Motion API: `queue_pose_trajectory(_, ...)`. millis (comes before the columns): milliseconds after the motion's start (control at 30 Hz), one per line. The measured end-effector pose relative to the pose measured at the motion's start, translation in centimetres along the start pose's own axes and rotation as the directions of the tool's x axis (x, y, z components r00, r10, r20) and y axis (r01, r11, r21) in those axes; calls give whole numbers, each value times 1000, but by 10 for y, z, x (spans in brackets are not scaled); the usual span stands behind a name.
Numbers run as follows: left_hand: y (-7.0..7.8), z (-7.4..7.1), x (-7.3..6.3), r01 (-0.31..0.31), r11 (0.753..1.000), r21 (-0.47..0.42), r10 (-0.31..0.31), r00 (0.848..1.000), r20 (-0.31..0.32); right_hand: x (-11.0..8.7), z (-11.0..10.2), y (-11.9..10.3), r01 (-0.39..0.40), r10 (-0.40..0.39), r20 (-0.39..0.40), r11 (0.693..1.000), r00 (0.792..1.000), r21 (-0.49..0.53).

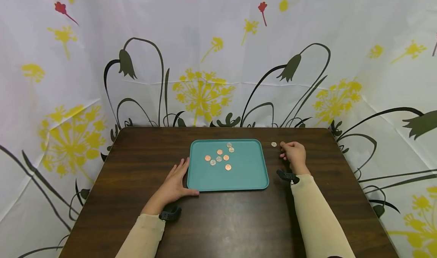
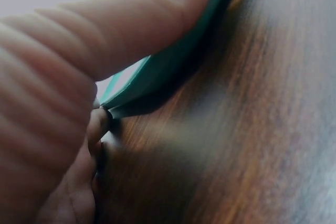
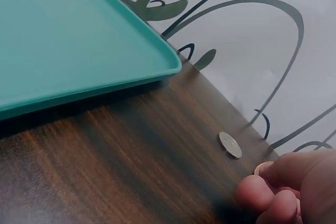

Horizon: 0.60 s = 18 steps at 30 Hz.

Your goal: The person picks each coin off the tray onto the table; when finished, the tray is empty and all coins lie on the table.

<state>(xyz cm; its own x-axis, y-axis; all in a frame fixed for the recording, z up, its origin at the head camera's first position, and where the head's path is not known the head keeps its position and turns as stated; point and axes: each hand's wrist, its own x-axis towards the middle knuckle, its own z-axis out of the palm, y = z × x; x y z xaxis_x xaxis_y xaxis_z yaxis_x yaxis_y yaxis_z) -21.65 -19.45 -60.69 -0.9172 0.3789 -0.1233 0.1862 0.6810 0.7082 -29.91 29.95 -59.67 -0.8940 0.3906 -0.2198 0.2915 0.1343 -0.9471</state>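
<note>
A teal tray [image 1: 246,174] lies on the table, bearing several copper and silver coins, among them a copper coin [image 1: 228,167]. My left hand [image 1: 175,184] rests at its near left corner, fingers straight along the left side and thumb against the front edge. In the left wrist view the thumb [image 2: 136,24] touches the tray's rim. Right of the tray, my right hand [image 1: 294,155] pinches a copper coin [image 3: 262,168] between thumb and fingers, which partly hide it. Just left of those fingertips a silver coin [image 1: 274,144] lies on the table.
The dark wooden table [image 1: 228,224] ends at the back against a white curtain [image 1: 218,22] printed with flowers. A dark band [image 1: 170,214] is on the left wrist, and another band [image 1: 288,175] on the right.
</note>
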Motion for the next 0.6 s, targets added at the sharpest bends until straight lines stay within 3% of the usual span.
queue_pose_trajectory(600,-2,1,0,-2,1000,-3,2,1000,-3,5,4,1,-34,34,-18,999,999,-5)
